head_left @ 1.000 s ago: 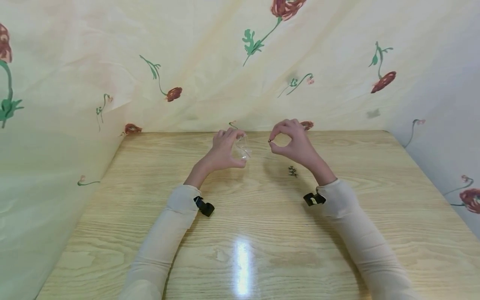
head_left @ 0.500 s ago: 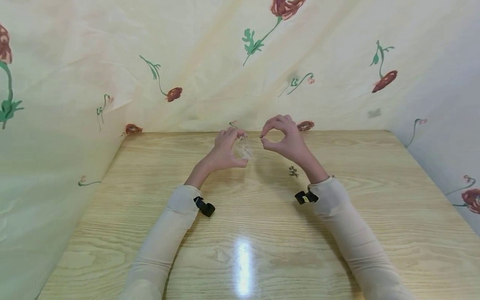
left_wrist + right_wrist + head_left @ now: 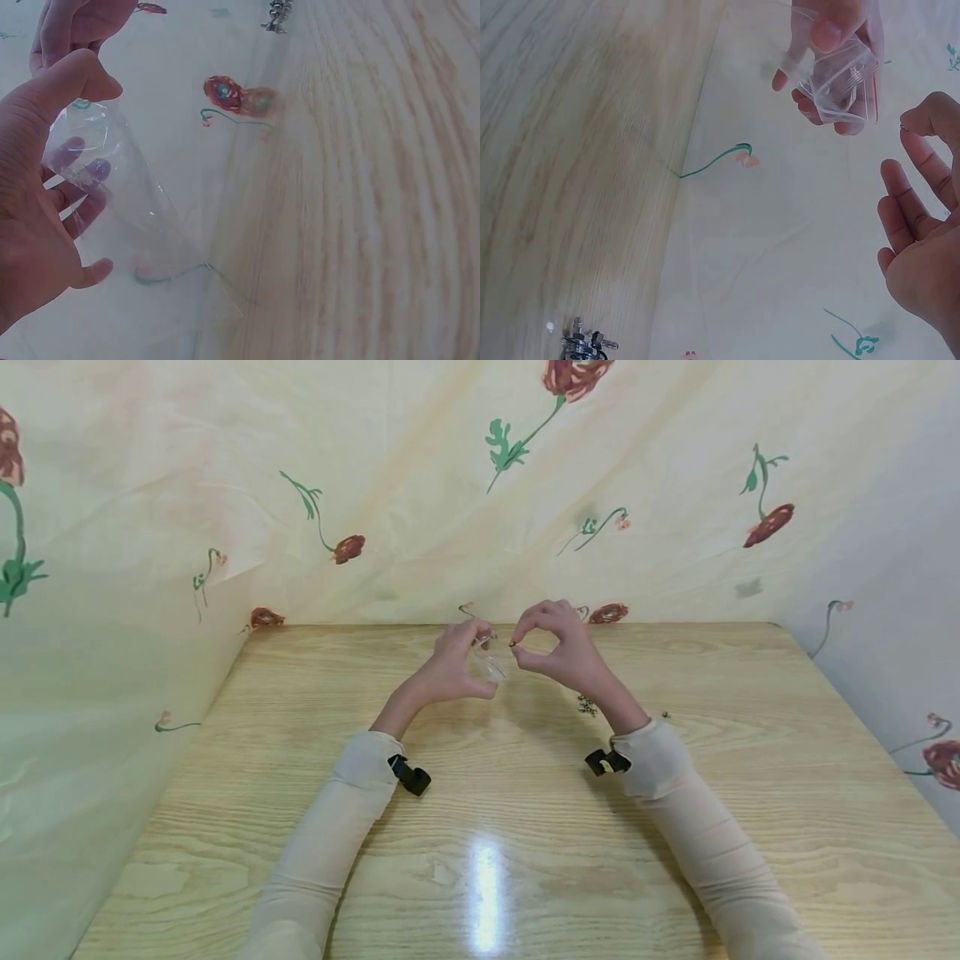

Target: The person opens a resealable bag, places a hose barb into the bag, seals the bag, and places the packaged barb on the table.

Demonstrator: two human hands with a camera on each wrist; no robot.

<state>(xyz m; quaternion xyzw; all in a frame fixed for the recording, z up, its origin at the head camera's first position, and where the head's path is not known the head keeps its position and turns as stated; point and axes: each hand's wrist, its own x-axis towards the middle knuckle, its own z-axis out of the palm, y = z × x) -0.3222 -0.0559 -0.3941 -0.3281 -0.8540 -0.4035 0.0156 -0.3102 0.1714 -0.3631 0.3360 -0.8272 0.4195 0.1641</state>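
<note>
As the right hand [image 3: 564,655] has moved inward, its pinched piece [image 3: 512,644] sits closer to the clear bag [image 3: 491,668].
Its fingers clamp the piece at their tips, near the bag but outside it; the left hand's [image 3: 450,667] fingers grip the bag. Nearer the wearer than the right fingers, metal pieces [image 3: 587,705] lie on the tabletop [image 3: 405,877].

Clear plastic bag [image 3: 846,84] in left fingers [image 3: 467,631], tiny piece [image 3: 512,644] in right fingers [image 3: 536,613], silvery metal parts [image 3: 587,705] heaped on tabletop [image 3: 525,802].
</note>
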